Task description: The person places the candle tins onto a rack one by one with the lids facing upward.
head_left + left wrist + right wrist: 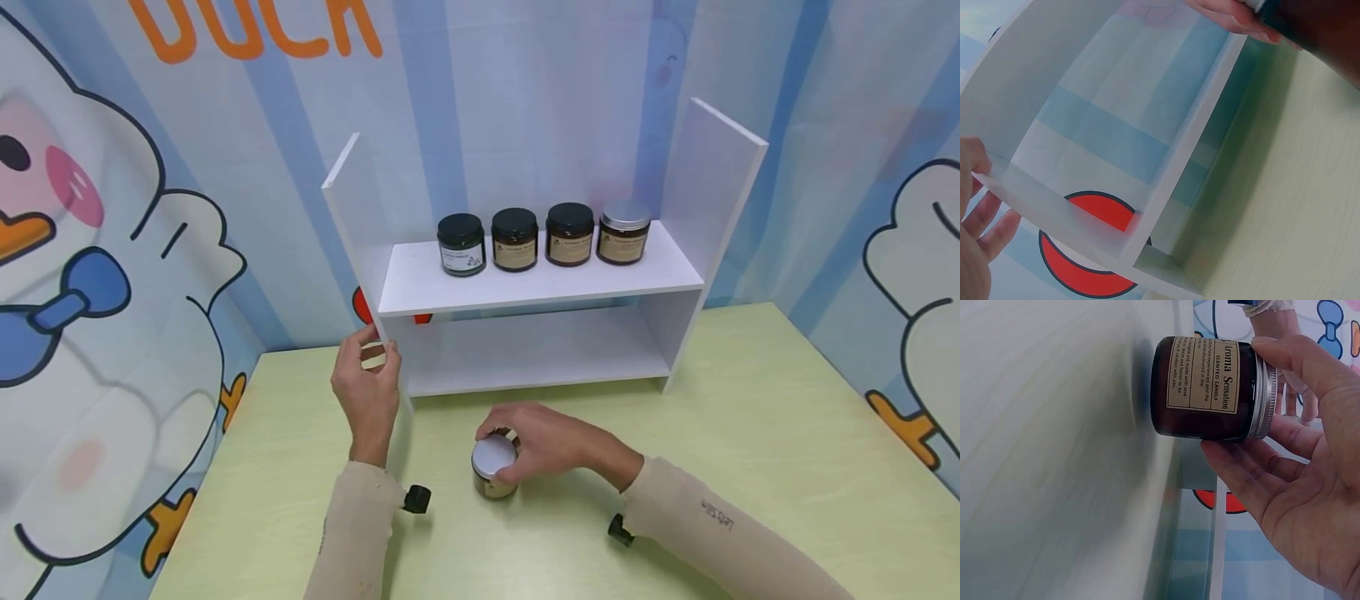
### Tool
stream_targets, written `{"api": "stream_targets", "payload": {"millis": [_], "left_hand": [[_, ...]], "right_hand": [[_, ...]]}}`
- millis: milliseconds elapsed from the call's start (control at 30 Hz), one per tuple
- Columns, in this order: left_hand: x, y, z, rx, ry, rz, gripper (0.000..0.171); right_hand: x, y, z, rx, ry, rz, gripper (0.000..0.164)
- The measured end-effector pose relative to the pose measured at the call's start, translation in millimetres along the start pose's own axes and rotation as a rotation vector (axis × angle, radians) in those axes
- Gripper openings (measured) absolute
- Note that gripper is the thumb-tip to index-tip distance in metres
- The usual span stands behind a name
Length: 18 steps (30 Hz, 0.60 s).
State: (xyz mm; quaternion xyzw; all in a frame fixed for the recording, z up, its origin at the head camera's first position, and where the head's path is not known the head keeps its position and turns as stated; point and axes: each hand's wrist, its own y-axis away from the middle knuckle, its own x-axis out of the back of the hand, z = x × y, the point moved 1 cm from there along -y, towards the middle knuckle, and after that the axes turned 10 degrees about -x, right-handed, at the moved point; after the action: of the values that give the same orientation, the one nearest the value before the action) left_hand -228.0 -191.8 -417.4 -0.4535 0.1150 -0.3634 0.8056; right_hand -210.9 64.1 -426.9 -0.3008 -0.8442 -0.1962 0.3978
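My right hand [551, 440] grips an amber scented-candle jar [1200, 387] around its silver lid [494, 456], thumb on one side and fingers on the other. In the head view the jar is upright over the table, in front of the shelf; the right wrist view shows its tan label. My left hand [367, 387] holds the edge of the left side panel [1054, 215] of the white two-tier shelf [540, 354]. The thumb lies on one face of that panel and the fingers on the other. Several candle jars [514, 240] stand in a row on the upper board.
Among the jars on the upper board, one with a silver lid [626, 215] is rightmost; the others have black lids. The shelf's right side panel [712, 183] rises above that board. A cartoon duck curtain [540, 108] hangs behind the pale green table [750, 417].
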Motion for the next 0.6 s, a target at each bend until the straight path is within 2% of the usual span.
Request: {"api": "stream_targets", "payload": {"millis": [167, 400, 600], "left_hand": [[0.2, -0.4, 0.4, -0.002, -0.029, -0.008, 0.026], [0.6, -0.3, 0.6, -0.003, -0.021, -0.013, 0.026], [0.2, 0.1, 0.2, 0.017, -0.020, -0.019, 0.026]], "right_hand": [[2.4, 1.0, 0.3, 0.002, -0.001, 0.005, 0.042], [3.6, 2.1, -1.0, 0.014, -0.040, -0.005, 0.042], [7.2, 2.9, -2.6, 0.023, -0.024, -0.007, 0.043]]}}
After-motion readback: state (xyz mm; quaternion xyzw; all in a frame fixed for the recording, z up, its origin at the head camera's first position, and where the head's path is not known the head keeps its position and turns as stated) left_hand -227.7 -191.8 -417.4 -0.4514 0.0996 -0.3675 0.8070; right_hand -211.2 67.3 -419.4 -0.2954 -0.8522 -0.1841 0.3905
